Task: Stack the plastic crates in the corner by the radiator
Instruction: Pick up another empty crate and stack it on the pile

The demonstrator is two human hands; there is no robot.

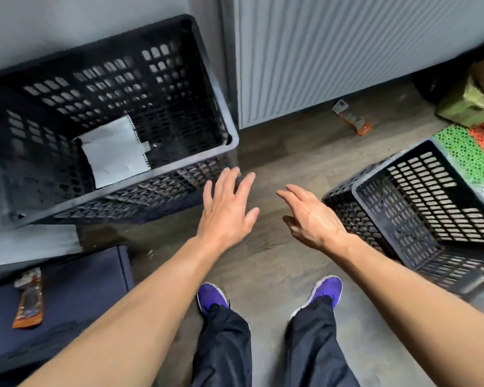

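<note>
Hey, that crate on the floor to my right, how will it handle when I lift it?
Probably light for its size: the right crate has perforated walls and looks empty. Likely stiff, given its thick rim. It's wide, so a one-handed grip may let it tip.

floor (pixel 277 152): grey wood-look planks | corner left of radiator (pixel 319 51): black crate (pixel 179 88), opening up | right: second black crate (pixel 389 219), well apart from the first | near radiator foot: orange-grey tool (pixel 351 118) | far right: green-orange perforated mat (pixel 464 146) | lower left: dark blue pad (pixel 81 280) | bottom centre: purple shoes (pixel 211 296)
</note>
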